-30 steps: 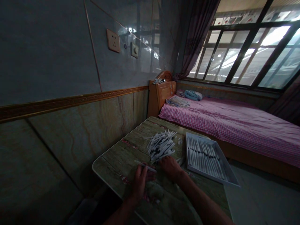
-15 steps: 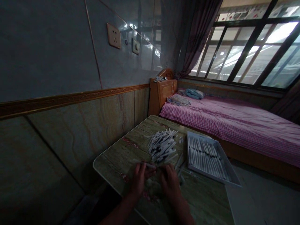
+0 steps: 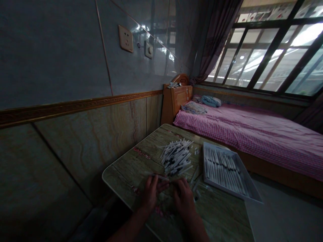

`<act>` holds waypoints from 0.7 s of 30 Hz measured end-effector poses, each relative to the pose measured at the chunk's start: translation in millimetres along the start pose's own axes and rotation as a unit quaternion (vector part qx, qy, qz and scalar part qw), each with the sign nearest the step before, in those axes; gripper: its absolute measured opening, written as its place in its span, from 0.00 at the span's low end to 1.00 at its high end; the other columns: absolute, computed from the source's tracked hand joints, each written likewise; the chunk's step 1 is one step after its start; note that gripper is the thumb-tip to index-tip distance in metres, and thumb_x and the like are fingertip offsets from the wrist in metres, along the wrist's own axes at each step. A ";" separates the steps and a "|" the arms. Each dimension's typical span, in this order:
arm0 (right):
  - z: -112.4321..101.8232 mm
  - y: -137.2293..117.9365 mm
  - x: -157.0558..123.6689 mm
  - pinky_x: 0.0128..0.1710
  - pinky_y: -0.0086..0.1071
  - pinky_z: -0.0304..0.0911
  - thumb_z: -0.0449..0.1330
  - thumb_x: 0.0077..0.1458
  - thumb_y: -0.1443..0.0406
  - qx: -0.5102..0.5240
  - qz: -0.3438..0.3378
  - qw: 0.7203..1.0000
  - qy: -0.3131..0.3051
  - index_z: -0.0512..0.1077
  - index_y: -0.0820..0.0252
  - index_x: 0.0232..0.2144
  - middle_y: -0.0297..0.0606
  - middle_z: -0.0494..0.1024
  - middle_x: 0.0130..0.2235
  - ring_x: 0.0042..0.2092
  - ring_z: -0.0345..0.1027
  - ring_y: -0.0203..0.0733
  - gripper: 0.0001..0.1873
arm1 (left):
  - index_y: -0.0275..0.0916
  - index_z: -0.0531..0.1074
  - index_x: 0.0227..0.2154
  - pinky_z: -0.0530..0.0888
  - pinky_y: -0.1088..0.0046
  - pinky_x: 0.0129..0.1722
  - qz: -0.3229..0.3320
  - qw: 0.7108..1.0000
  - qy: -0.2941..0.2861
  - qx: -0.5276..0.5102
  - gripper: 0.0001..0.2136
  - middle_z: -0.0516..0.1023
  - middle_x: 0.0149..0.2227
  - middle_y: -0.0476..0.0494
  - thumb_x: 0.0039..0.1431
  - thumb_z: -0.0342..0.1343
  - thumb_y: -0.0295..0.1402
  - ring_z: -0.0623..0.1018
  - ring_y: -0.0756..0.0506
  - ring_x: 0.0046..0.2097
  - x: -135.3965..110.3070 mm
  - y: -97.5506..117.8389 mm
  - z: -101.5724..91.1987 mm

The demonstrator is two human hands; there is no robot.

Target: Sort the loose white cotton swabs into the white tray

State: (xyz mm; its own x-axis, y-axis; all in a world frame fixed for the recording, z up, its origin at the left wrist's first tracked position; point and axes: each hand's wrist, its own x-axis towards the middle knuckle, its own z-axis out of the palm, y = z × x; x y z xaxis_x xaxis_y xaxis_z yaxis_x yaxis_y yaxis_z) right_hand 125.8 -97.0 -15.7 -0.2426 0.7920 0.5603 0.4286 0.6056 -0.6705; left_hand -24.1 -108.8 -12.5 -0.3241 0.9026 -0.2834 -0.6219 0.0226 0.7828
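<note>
My left hand and my right hand rest close together near the front of a small table. Between their fingertips runs a thin white stick, pinched by the left fingers; the right fingers curl at its other end, their grip unclear in the dim light. Just beyond the hands lies a loose pile of white sticks. To its right sits a shallow white tray with several sticks laid in rows.
A tiled wall with a socket runs along the left. Behind the table stands a bed with a pink checked cover and a wooden headboard. A barred window is at the back right. Bare floor lies right of the table.
My right hand has drawn back from the pile toward my left hand, and the two now meet on the thin stick. The view has shifted slightly.
</note>
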 end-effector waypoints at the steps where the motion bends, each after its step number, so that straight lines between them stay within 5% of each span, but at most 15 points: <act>1: 0.1 -0.1 0.2 0.35 0.29 0.64 0.51 0.53 0.74 0.001 0.000 1.000 0.001 0.71 0.56 0.36 0.36 0.71 0.36 0.36 0.69 0.39 0.13 | 0.43 0.69 0.30 0.79 0.58 0.38 -0.001 1.000 0.002 -0.002 0.09 0.82 0.34 0.41 0.55 0.60 0.41 0.83 0.39 0.33 0.6 0.2 -0.1; 14: -3.0 11.9 -5.1 0.34 0.28 0.66 0.51 0.62 0.68 -0.121 -0.064 0.991 0.003 0.74 0.56 0.42 0.37 0.77 0.35 0.34 0.73 0.38 0.12 | 0.45 0.67 0.34 0.78 0.60 0.35 0.015 0.992 -0.031 0.125 0.12 0.82 0.33 0.43 0.53 0.60 0.45 0.83 0.37 0.34 -7.6 -5.3 2.3; 18: -5.3 15.1 -3.1 0.40 0.33 0.67 0.57 0.61 0.63 -0.168 -0.019 0.984 0.057 0.74 0.55 0.43 0.39 0.79 0.37 0.39 0.74 0.43 0.09 | 0.44 0.68 0.33 0.78 0.62 0.33 0.008 0.994 -0.032 0.105 0.13 0.82 0.34 0.43 0.53 0.60 0.46 0.83 0.39 0.32 -5.4 -2.1 1.4; 21: -1.1 16.1 -2.6 0.43 0.36 0.69 0.58 0.59 0.63 -0.112 0.012 0.991 0.067 0.73 0.54 0.46 0.40 0.79 0.41 0.43 0.73 0.45 0.12 | 0.43 0.70 0.33 0.78 0.64 0.33 0.012 0.995 -0.042 0.084 0.13 0.82 0.33 0.43 0.52 0.61 0.46 0.82 0.40 0.33 -5.0 0.3 1.1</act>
State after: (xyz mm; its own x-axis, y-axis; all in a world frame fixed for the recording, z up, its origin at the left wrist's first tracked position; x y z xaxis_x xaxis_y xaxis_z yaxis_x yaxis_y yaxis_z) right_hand 134.3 -89.4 -27.4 -0.1175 0.7796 0.6152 0.6193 0.5418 -0.5683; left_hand -21.9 -112.9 -10.3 -0.2710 0.9366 -0.2219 -0.4847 0.0664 0.8721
